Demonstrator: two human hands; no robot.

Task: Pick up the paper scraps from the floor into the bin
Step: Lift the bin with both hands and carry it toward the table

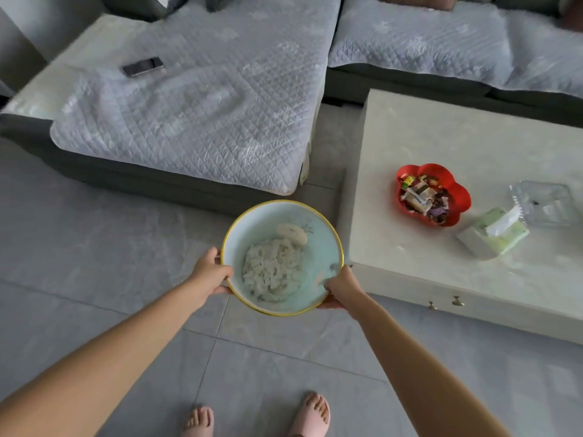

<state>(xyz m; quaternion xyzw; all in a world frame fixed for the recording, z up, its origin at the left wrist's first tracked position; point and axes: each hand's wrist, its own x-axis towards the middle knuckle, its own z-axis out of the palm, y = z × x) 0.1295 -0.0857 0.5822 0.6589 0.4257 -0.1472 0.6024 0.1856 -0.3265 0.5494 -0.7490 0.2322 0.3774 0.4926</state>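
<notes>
I hold a round pale-blue bin point(325, 244) with a yellow rim in front of me, above the grey tiled floor. A heap of white paper scraps point(273, 269) lies inside it. My left hand point(211, 274) grips the bin's left rim. My right hand point(342, 288) grips its lower right rim. Both arms are stretched forward. No scraps show on the floor tiles in view.
A grey sofa with a quilted cover point(189, 121) stands ahead, with a phone point(142, 67) lying on it. To the right is a low white table point(441, 146) carrying a red flower-shaped dish point(460, 200), a tissue pack point(492, 231) and a glass ashtray point(545, 203). My feet in pink slippers point(310, 414) stand below.
</notes>
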